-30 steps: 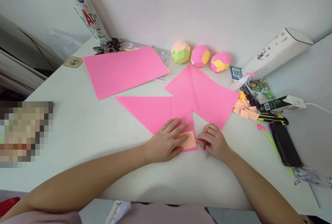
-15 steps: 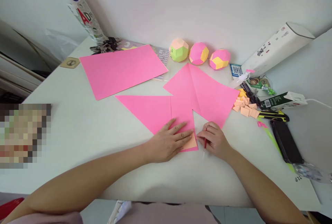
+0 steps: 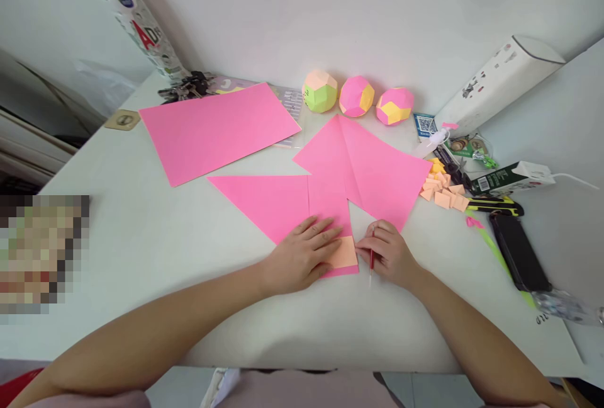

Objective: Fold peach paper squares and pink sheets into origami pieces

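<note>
My left hand (image 3: 302, 255) lies flat, fingers spread, on a small orange paper square (image 3: 343, 252) that sits on the near corner of a cut pink paper sheet (image 3: 330, 197). It presses both onto the white table (image 3: 141, 238). My right hand (image 3: 389, 255) is closed round a thin red pen (image 3: 371, 262), held just right of the orange square at the pink sheet's edge. The pen's tip is hidden by my fingers.
A whole pink sheet (image 3: 217, 128) lies at the back left, with keys (image 3: 186, 85) and a bottle (image 3: 136, 24) behind it. Three paper balls (image 3: 358, 96) stand by the wall. On the right are orange squares (image 3: 443, 194), a utility knife (image 3: 493, 208), a black phone (image 3: 516, 250) and a white box (image 3: 500, 80).
My left fingers slid slightly over the orange square and back, leaving it more exposed now. The right hand with the pen barely shifted. The view drifted a little.
</note>
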Motion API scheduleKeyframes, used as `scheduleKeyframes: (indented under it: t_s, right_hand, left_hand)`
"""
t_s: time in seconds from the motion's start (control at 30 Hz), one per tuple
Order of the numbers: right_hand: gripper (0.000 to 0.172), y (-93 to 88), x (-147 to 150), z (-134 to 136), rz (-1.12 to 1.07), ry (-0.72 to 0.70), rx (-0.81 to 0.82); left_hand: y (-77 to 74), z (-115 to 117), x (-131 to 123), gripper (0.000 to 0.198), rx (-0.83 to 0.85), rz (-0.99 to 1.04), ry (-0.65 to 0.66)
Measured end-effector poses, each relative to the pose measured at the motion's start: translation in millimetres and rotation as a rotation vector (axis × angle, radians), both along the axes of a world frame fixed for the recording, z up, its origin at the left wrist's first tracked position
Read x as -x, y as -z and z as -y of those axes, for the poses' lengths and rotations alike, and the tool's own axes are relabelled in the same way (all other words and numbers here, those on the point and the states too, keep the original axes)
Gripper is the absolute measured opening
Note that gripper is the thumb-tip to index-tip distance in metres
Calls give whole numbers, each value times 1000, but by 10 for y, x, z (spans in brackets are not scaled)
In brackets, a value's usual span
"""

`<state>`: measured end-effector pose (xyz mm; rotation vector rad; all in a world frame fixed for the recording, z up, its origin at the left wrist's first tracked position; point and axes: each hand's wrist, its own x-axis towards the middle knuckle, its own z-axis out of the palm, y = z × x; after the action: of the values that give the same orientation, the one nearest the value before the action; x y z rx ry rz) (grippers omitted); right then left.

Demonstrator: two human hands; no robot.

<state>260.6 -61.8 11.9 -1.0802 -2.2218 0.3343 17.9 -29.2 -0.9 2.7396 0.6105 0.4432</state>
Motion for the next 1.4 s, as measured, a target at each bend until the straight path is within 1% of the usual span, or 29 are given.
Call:
scheduleKeyframes:
  t_s: [0.13, 0.57, 0.87, 1.17, 1.4]
  right_hand:
    - [9, -7, -1, -5, -11, 2, 15]
    - [9, 33, -13, -10, -35, 11, 11]
    - [7, 83, -32, -16, -50, 5, 14]
    - [8, 70, -37, -20, -41, -19, 30]
    - [8, 95, -50, -15, -27, -30, 17]
  left_hand:
    - [-18, -6, 9, 40, 19, -11, 43]
    - [-44, -2, 2, 43, 24, -42, 74]
    - [-56, -2, 9, 44, 8, -55, 85]
    - [-40, 4, 10, 44, 3, -42, 85]
    - [-50, 4, 10, 44, 6, -44, 93]
